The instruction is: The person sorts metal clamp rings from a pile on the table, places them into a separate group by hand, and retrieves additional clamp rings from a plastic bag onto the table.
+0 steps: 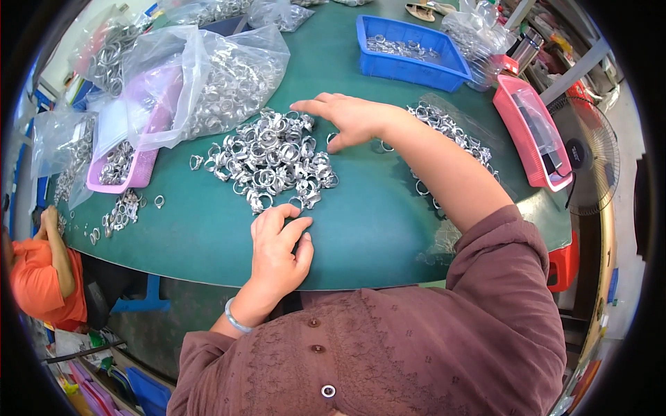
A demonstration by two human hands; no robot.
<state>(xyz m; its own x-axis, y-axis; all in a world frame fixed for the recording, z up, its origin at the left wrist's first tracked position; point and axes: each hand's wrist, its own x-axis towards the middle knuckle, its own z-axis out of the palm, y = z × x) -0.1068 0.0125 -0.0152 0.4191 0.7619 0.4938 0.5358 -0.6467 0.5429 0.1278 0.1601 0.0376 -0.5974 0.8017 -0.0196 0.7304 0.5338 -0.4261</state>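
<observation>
A heap of silver-coloured metal rings [274, 156] lies on the green tabletop in front of me. My left hand [277, 249], with a pale bangle [236, 317] on its wrist, rests at the heap's near edge. Its fingers are loosely bent and apart, the foremost fingertips beside the closest rings. Over the heap's right side reaches my right hand [350, 121], thumb and forefinger spread wide. A single ring [331, 139] shows right beside that thumb; whether they touch I cannot tell. A second spread of rings [454, 132] lies beyond my right forearm, which partly hides it.
A clear bag of rings [239, 80] leans by a purple basket [142, 170] at left. A blue tray [416, 78] holds small metal pieces at the back. At right are a pink basket [510, 104] and a fan [600, 156]. A person in orange [45, 277] sits far left.
</observation>
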